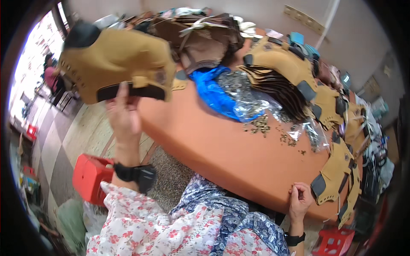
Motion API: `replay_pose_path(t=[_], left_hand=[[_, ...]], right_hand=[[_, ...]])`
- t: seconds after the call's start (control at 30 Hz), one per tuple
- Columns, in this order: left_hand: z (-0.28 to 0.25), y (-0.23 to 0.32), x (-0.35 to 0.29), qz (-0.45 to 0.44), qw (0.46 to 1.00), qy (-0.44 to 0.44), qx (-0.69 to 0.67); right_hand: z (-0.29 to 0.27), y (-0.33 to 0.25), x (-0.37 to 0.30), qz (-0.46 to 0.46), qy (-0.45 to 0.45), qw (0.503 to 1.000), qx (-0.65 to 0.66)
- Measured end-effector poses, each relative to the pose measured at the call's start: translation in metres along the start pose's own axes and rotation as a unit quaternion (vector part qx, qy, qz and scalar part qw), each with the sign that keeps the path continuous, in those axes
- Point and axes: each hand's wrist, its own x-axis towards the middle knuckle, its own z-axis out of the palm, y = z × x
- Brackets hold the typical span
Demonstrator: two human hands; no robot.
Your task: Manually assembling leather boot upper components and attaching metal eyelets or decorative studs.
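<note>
My left hand (124,111) is raised at the left of the table, its fingers closed on the lower edge of a tan leather panel (115,64). The panel has black patches, a row of holes down its left side and a small tab near the bottom. At the table's near right edge rests my right hand (300,199), its fingers curled in; whether anything is inside them is hidden. Beside it lies another tan panel (335,166) with black corner patches and holes.
On the orange-brown table (200,141), small brass-coloured metal pieces (259,126) spill near a blue bag (213,91). Behind are stacked tan panels (282,57) and a tied brown bundle (205,40). A red plastic stool (92,179) stands at left. Another person (52,77) sits far left.
</note>
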Motion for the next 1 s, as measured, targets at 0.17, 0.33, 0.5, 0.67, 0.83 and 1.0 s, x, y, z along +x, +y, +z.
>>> replay_pose_path(t=[0.17, 0.33, 0.5, 0.67, 0.83, 1.0], left_hand=[[-0.086, -0.043, 0.083, -0.121, 0.991, 0.032, 0.036], [-0.200, -0.109, 0.166, -0.126, 0.966, -0.074, 0.214], [-0.265, -0.148, 0.192, -0.265, 0.962, -0.059, 0.016], [-0.213, -0.139, 0.169, -0.285, 0.945, 0.046, 0.156], [-0.138, -0.097, 0.117, -0.213, 0.863, 0.036, 0.457], [-0.071, -0.091, 0.002, 0.077, 0.810, -0.175, 0.554]], right_hand=[[0.008, -0.019, 0.007, 0.035, 0.028, 0.998, -0.040], [0.002, -0.022, 0.010, 0.102, 0.007, 0.995, -0.005], [-0.018, -0.024, 0.032, 0.156, 0.013, 0.986, 0.051], [-0.051, -0.029, 0.092, 0.204, 0.075, 0.976, 0.019], [-0.078, -0.016, 0.164, 0.157, 0.085, 0.984, -0.002], [-0.087, 0.002, 0.233, 0.165, 0.096, 0.981, -0.021]])
